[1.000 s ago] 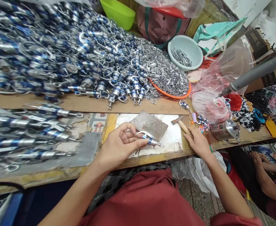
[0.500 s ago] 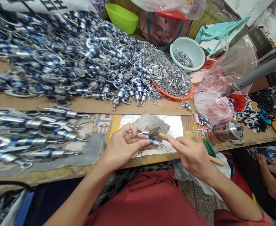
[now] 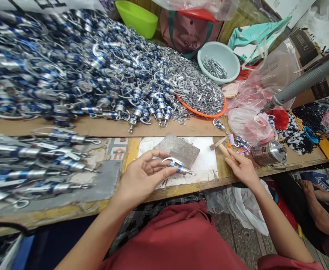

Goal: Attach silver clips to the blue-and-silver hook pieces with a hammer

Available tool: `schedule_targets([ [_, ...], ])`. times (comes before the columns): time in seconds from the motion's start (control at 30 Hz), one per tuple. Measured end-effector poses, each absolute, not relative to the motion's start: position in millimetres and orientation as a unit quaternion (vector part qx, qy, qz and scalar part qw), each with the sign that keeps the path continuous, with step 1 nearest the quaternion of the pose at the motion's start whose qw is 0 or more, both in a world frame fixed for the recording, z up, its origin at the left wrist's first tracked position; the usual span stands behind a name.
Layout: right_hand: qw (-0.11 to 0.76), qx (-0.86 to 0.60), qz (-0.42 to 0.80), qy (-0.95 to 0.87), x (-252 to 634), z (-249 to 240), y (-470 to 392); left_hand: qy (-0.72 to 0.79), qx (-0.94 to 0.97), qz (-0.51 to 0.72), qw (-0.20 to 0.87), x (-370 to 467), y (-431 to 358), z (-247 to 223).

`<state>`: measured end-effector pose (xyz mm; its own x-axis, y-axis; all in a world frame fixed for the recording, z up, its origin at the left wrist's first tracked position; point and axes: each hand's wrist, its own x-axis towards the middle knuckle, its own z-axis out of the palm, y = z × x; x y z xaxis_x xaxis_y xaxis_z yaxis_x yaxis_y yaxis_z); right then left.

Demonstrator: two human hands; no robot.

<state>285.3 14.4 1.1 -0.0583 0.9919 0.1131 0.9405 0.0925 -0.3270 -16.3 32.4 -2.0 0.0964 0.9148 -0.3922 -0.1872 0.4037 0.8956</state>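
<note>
My left hand (image 3: 146, 174) pinches a small blue-and-silver metal fitting (image 3: 181, 168) with a curved white-silver lever, its ringed tip pointing right. The piece is in front of a flat grey metal plate (image 3: 181, 148) that lies on white paper (image 3: 208, 159). Off to the right, my right hand (image 3: 243, 167) is closed around the wooden handle of a small hammer (image 3: 223, 148), whose head is at or just above the right edge of the paper. Part of the handle is hidden under my fingers.
A big heap of similar fittings (image 3: 97, 71) fills the back left; several more (image 3: 49, 165) lie at left. Small metal parts (image 3: 195, 90) spill beside a pale bowl (image 3: 233, 73). An electric screwdriver (image 3: 296, 86) hangs at right, above a metal pot (image 3: 267, 153). Another person's hand (image 3: 310, 189) shows far right.
My right hand has carried the hammer away from the fitting, to the right. My left hand keeps the fitting in nearly the same place. The view has shifted slightly.
</note>
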Motion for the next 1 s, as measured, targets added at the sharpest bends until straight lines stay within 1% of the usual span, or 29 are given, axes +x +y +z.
schedule_targets([
  [0.07, 0.123, -0.664, 0.026, -0.737, 281.3, 0.4, 28.2, 0.547, 0.393, 0.412, 0.614, -16.3, 31.2, -1.2],
  [0.17, 0.143, -0.555, -0.021, -0.819, 249.8, -2.0, 59.2, 0.573, 0.455, 0.407, 0.546, -16.1, 29.7, -0.4],
  [0.2, 0.131, -0.496, -0.006, -0.858, 236.7, -3.7, 71.6, 0.575, 0.467, 0.413, 0.53, -15.9, 29.2, -0.1],
  [0.27, 0.075, -0.402, 0.034, -0.912, 213.6, -8.1, 95.0, 0.569, 0.481, 0.43, 0.509, -15.5, 28.5, 0.5],
  [0.33, 0.023, -0.353, 0.063, -0.933, 200.0, -12.8, 111.7, 0.563, 0.494, 0.44, 0.496, -14.9, 28.1, 1.3],
  [0.4, -0.002, -0.331, 0.072, -0.941, 198.0, -17.2, 118.2, 0.561, 0.503, 0.44, 0.488, -14.5, 28.1, 2.1],
  [0.47, 0.002, -0.318, 0.063, -0.946, 205.2, -21.3, 115.7, 0.564, 0.505, 0.44, 0.484, -14.1, 28.2, 2.3],
  [0.63, 0.071, -0.328, -0.008, -0.942, 230.0, -30.0, 95.8, 0.56, 0.5, 0.454, 0.48, -11.6, 28.0, -2.4],
  [0.77, 0.06, -0.353, -0.051, -0.932, 230.1, -29.1, 89.3, 0.555, 0.515, 0.494, 0.429, -8.9, 25.7, -7.4],
  [0.87, 0.063, -0.382, -0.057, -0.92, 224.3, -26.8, 86.2, 0.543, 0.531, 0.527, 0.381, -8.3, 24.1, -8.7],
  [1.0, 0.095, -0.432, -0.026, -0.897, 222.6, -29.4, 84.8, 0.525, 0.562, 0.527, 0.363, -9.0, 24.3, -9.1],
])
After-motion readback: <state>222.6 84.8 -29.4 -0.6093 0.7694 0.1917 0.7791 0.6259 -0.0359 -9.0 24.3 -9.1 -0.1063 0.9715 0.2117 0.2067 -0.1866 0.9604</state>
